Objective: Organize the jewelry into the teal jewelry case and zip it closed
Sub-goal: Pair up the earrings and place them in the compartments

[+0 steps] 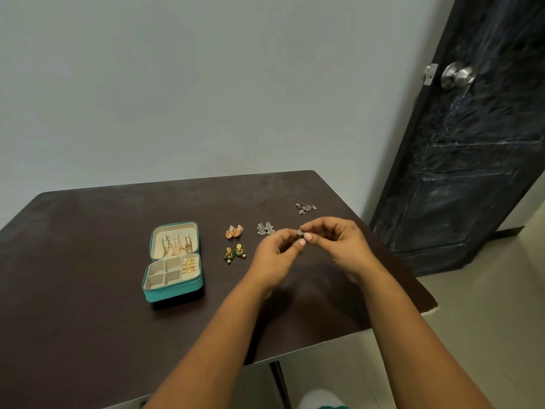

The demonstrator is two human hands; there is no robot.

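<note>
The teal jewelry case [172, 262] is lying open on the left part of the dark counter [88, 261], its lid tilted back and showing chains hanging against the pale lining, its tray showing gold rings slotted at the right side and several bare compartments. Just to its right, two pairs of earrings are waiting: an orange-gold pair [234, 231] and, nearer the person, a green-and-gold pair [234, 252]. Further right a silver pair [266, 228] is sitting, and a silver cluster [306, 208] is lying toward the far right edge.

Above the counter, both hands are meeting over one small silver earring [300, 232]. The right hand [339, 246] is pinching it between thumb and fingertips, and the left hand [277, 255] is pinching at it too, fingers curled close; what exactly the left fingers are working is too small to tell.

By my judgement, the person is readying this earring for stowing, and the sorting is partly done. The next move is calling for carrying the piece leftward, well across to the case, and setting it into a free compartment without snagging the chains.
</note>
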